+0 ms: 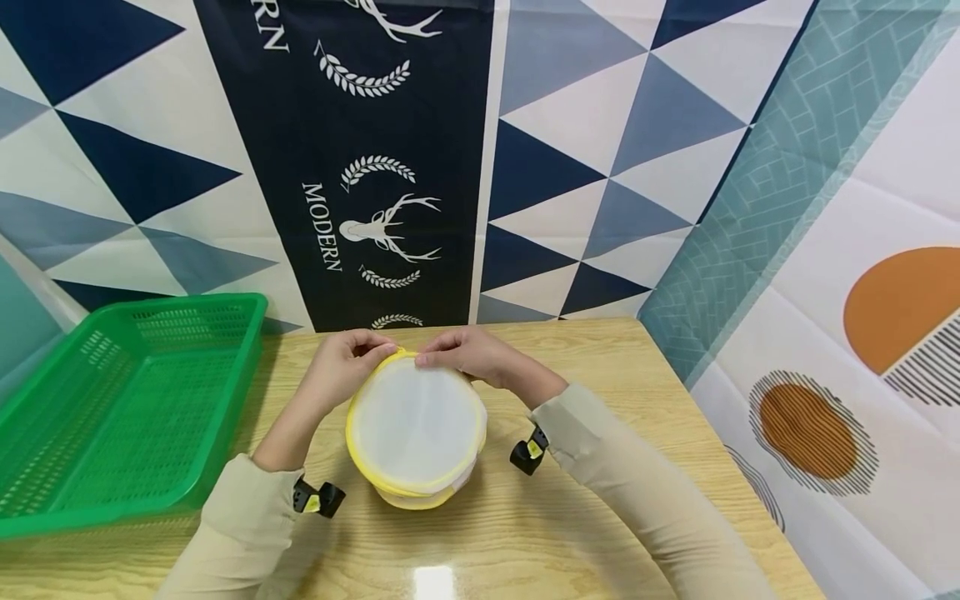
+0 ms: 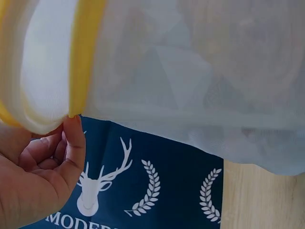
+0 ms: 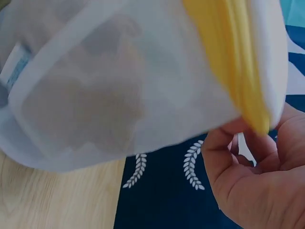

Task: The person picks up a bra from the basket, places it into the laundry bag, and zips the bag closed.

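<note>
A round white mesh laundry bag (image 1: 418, 423) with yellow trim stands on the wooden table, its flat circular top facing up toward the head camera. At the far left part of its rim, my left hand (image 1: 347, 367) pinches the yellow edge between thumb and fingers. My right hand (image 1: 472, 357) pinches the rim a little to the right. In the left wrist view, the yellow trim (image 2: 86, 57) ends at the left fingertips. Through the sheer mesh (image 3: 90, 100) in the right wrist view, blurred brownish shapes show; what they are I cannot tell.
A green plastic basket (image 1: 142, 408) with perforated sides stands at the left of the table (image 1: 600, 533). Patterned cloth (image 1: 390, 167) hangs behind the table's back edge, and another printed cloth (image 1: 810, 333) runs along the right side. Black wrist cameras (image 1: 529, 450) sit on both sleeves.
</note>
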A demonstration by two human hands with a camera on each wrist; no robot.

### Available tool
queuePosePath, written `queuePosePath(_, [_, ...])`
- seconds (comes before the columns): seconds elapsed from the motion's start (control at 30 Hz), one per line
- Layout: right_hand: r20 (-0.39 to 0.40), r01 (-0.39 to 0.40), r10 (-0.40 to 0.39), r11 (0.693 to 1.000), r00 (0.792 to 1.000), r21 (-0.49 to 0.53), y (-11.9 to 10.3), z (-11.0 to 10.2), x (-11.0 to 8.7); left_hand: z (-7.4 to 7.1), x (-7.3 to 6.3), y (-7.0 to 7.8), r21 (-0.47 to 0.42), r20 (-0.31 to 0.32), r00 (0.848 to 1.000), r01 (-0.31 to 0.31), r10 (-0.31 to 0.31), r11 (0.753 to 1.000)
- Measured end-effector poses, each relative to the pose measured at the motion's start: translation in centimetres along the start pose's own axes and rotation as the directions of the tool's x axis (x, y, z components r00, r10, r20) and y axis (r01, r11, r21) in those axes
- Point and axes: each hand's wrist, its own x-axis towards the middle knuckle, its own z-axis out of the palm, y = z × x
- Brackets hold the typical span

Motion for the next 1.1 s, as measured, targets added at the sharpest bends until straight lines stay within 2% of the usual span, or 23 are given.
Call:
queuePosePath(0.13, [-0.004, -0.002, 0.002, 0.998, 1.000, -0.057, 0.5, -0.1, 0.0, 0.2, 0.3, 0.0, 0.027, 0.025, 1.000, -0.009, 0.008, 1.000])
queuePosePath(0.3, [-0.008, 0.067, -0.070, 0.980, 0.998, -0.188, 0.6, 0.0, -0.3, 0.6, 0.5, 0.2, 0.045, 0.041, 0.999, -0.019, 0.017, 0.999])
queuePosePath(0.37, [-0.015, 0.103, -0.111, 0.955, 0.994, -0.276, 0.4, 0.1, -0.4, 0.7, 0.5, 0.2, 0.050, 0.043, 0.999, -0.017, 0.014, 0.999])
queuePosePath(0.5, [-0.042, 0.151, -0.189, 0.884, 0.981, -0.442, -0.1, 0.4, -0.7, 0.7, 0.6, 0.1, 0.050, 0.044, 0.999, -0.017, 0.015, 0.999])
queuePosePath(0.7, [-0.049, 0.229, -0.308, 0.795, 0.950, -0.562, -0.5, 1.0, -1.2, 0.7, 0.8, 0.1, 0.053, 0.036, 0.999, -0.014, 0.013, 0.998])
queuePosePath(0.83, [-0.030, 0.254, -0.352, 0.731, 0.936, -0.633, -0.7, 1.4, -1.7, 0.9, 0.8, 0.2, 0.051, 0.032, 0.999, -0.022, 0.020, 0.998])
queuePosePath(0.97, [-0.025, 0.267, -0.380, 0.693, 0.925, -0.670, -0.7, 1.6, -2.0, 1.0, 0.8, 0.1, 0.049, 0.033, 0.999, -0.025, 0.023, 0.998])
queuePosePath(1.1, [-0.035, 0.260, -0.384, 0.687, 0.923, -0.679, -0.4, 1.6, -2.0, 1.1, 0.7, -0.1, 0.044, 0.035, 0.999, -0.035, 0.033, 0.998])
